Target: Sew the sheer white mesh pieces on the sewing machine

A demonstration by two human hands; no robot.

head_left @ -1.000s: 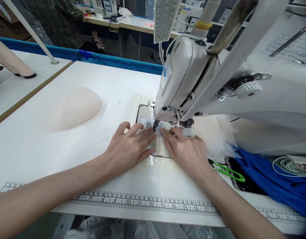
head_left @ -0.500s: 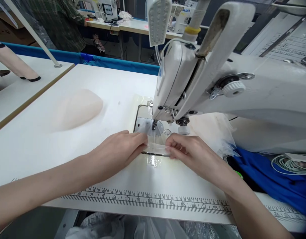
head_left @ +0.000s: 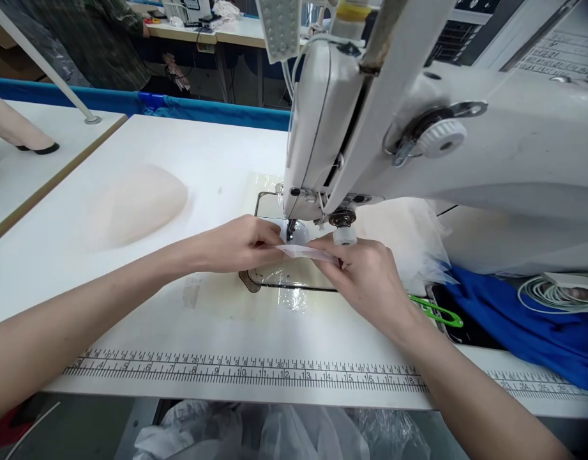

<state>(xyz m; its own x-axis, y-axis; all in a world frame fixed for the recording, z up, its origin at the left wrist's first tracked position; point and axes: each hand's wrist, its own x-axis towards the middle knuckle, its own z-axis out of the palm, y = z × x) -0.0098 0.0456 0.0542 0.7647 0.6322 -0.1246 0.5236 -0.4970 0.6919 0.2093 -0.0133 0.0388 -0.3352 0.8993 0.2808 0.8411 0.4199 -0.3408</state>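
A narrow piece of sheer whitish fabric [head_left: 307, 253] stretches between my two hands, just in front of the presser foot [head_left: 290, 229] of a white sewing machine [head_left: 317, 121]. My left hand [head_left: 255, 243] pinches its left end beside the needle plate. The other end is pinched in my right hand [head_left: 354, 259], below the machine's white knob. Under the fabric lies the metal machine bed [head_left: 274, 276]. To the left, a sheer pale fabric piece [head_left: 145, 201] rests flat on the table. More sheer pale fabric [head_left: 394, 239] lies behind my right hand.
A printed ruler [head_left: 260, 374] runs along the front table edge. At right are green-handled snips [head_left: 437, 312], blue cloth [head_left: 528, 326] and a coiled cable [head_left: 562, 297]. White fabric [head_left: 274, 434] hangs below the edge. A person in a checked sleeve [head_left: 112, 38] stands beyond the blue border.
Both hands have moved up toward the presser foot with the fabric, lifting it so it shows as a taut folded strip. The camera view has shifted slightly.
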